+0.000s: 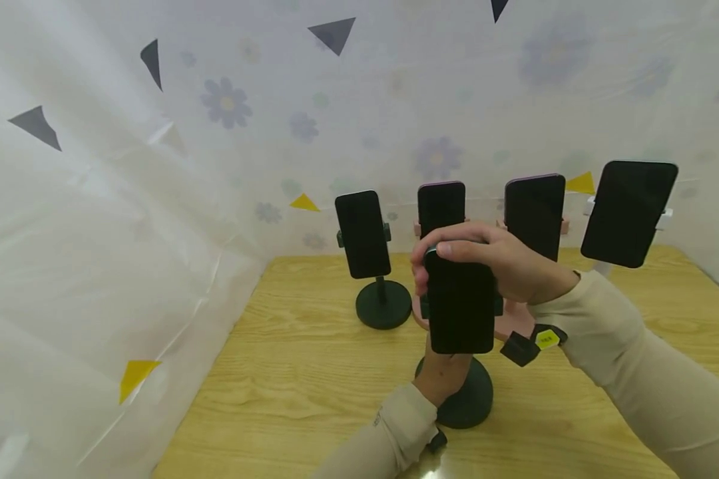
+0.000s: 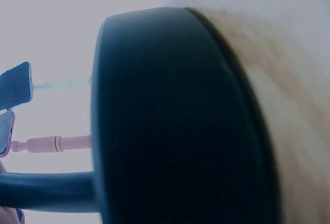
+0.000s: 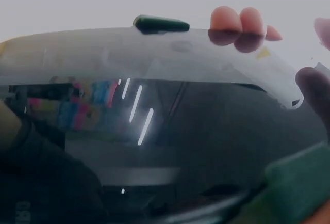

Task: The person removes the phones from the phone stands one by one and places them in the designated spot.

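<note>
As right hand (image 1: 509,263) grips black rectangular phone (image 1: 461,309) right of centre, angle-setting seems underway, likely next needing steady left hand (image 1: 448,372) (hold hidden).

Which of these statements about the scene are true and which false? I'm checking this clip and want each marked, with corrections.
1. The right hand grips the top of the nearest phone, rectangular and black-screened. True.
2. The nearest phone's stand has a square white foot. False: it has a round dark-green base.
3. Four other rectangular, black-screened phones are mounted farther back. True.
4. The farthest-right mount is pink. False: the rightmost phone sits in a white clamp.
5. In the head view, the nearest phone partly hides the left hand. True.
</note>
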`<state>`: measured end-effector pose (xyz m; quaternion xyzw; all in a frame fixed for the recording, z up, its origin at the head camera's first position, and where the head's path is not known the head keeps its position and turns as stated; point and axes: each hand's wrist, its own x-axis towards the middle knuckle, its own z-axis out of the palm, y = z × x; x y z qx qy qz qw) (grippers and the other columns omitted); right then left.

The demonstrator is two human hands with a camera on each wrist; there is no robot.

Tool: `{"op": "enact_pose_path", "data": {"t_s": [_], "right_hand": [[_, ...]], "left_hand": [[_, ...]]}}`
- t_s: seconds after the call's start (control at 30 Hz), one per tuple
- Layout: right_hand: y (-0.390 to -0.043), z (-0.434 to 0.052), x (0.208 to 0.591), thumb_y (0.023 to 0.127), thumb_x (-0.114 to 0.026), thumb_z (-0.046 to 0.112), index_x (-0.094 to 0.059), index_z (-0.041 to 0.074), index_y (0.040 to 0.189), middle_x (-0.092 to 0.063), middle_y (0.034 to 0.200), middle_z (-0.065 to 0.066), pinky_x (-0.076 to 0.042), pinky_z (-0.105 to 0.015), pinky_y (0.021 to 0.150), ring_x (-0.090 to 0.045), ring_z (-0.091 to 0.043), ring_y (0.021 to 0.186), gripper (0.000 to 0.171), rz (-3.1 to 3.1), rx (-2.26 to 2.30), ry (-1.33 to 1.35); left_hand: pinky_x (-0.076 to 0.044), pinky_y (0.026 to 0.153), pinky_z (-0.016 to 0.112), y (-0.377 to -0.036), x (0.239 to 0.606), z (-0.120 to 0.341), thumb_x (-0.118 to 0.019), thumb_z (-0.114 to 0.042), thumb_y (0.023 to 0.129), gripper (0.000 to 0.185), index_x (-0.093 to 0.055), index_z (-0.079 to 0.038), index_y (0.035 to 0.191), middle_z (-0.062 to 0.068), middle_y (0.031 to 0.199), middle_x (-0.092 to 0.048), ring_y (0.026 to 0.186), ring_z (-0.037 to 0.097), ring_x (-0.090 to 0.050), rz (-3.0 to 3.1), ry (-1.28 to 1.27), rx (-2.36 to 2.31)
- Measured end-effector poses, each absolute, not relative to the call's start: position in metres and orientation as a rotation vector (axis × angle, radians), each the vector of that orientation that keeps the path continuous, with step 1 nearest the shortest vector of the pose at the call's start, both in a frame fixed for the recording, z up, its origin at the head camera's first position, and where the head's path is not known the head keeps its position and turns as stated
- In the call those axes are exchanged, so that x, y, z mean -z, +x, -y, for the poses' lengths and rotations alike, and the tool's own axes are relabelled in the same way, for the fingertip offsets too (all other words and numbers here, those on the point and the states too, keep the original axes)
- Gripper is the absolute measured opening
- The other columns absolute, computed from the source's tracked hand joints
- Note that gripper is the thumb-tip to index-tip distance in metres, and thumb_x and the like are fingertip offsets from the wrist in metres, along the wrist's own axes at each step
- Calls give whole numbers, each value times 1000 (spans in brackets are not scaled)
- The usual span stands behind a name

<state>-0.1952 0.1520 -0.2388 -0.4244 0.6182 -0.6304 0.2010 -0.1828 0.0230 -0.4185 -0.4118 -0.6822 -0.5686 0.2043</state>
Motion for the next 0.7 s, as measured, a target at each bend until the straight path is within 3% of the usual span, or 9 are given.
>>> {"op": "enact_pose_path", "data": {"t_s": [0.2,0.5,0.7], "right_hand": [[-195,-150,238,108,-29,10,-60,1,118,-68,103,-7,-56,-41,90,-69,-26,97,34,-1674,1800,-1190],[-194,-146,234,109,-29,15,-62,1,111,-68,98,-9,-57,-42,89,-68,-26,93,35,-1691,1819,-1080],[-194,-146,234,109,-32,15,-64,0,109,-69,97,-8,-57,-41,87,-69,-25,91,35,-1700,1824,-1096]], "left_hand": [[-42,73,16,-200,445,-29,-53,2,99,12,-52,-4,89,9,74,-49,70,15,-48,1896,-1137,1518],[-42,75,15,-202,446,-29,-49,-8,104,15,-52,-6,89,8,75,-50,72,11,-48,1945,-1125,1569],[-43,72,16,-200,446,-30,-50,-5,102,16,-52,-5,87,9,72,-49,68,12,-47,1905,-1151,1585]]}}
